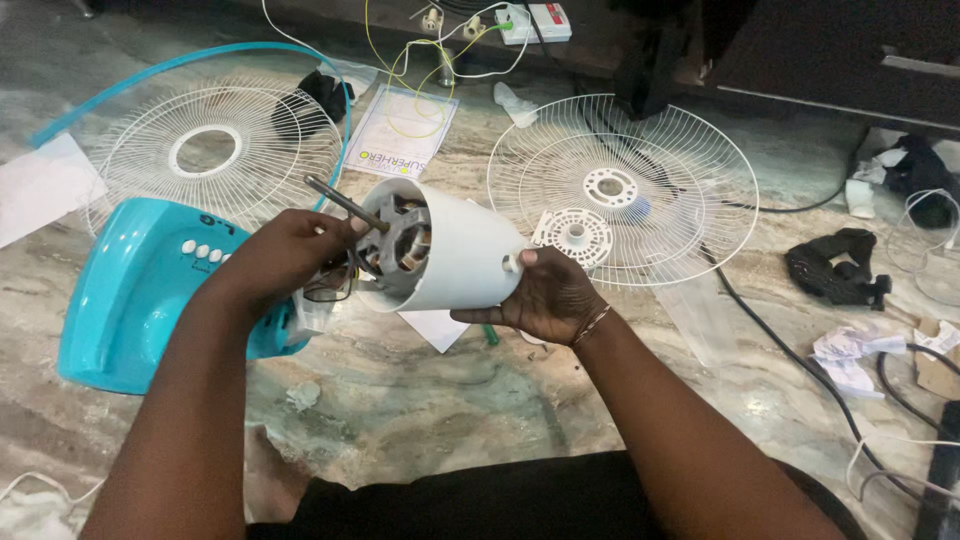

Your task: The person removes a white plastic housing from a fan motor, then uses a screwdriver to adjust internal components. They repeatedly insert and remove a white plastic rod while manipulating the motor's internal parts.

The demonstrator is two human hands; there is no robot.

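I hold a white fan motor housing (462, 255) above the floor, tilted with its open end toward the left. Inside it the motor's copper windings (405, 245) show, and a dark metal shaft (345, 203) sticks out to the upper left. My right hand (540, 297) cups the housing from below and behind, thumb on a small white knob. At the open end, my left hand (285, 255) has its fingers at the motor, by the shaft's base and some thin wires.
A turquoise fan base (130, 300) with white buttons lies at the left. Two white wire fan guards (215, 150) (625, 190) lie on the marble floor. Papers, black rags, cables, crumpled tissue and a white power strip (535, 22) are scattered around.
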